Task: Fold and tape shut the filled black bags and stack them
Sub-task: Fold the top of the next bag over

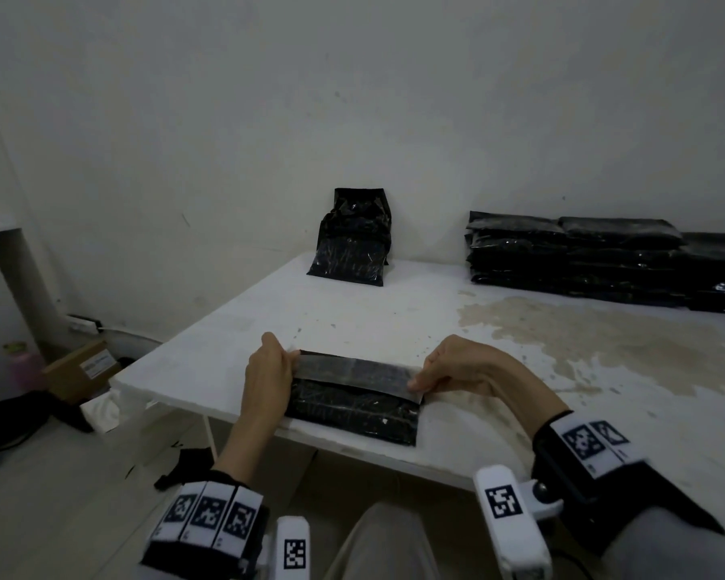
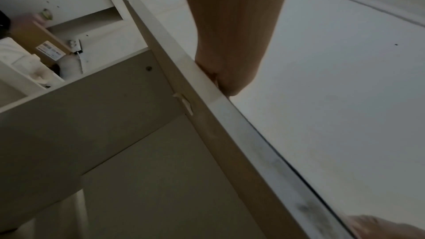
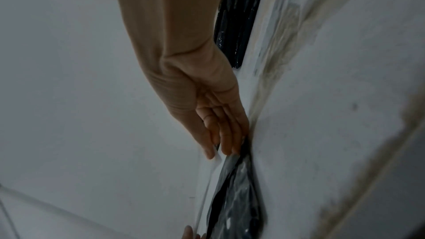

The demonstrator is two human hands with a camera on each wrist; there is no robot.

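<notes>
**Flap coming over at the desk's near edge**

White desk (image 1: 352, 311) carries finished stacked bags (image 1: 574, 257) at its far right edge. Black bag (image 1: 352, 408) lies at the near edge; left hand (image 1: 268, 370) and right hand (image 1: 457, 368) each pinch a flap end. Best keep both ends level, crease flat.

place: bare packing room | stacked black bags (image 1: 603, 261); stained white table (image 1: 394, 316)

The white table top (image 1: 352, 311) is viewed from above and forward by the head camera, while its near edge (image 2: 230, 115) and surface (image 3: 322, 134) are seen close up from the wrist cameras.
</notes>
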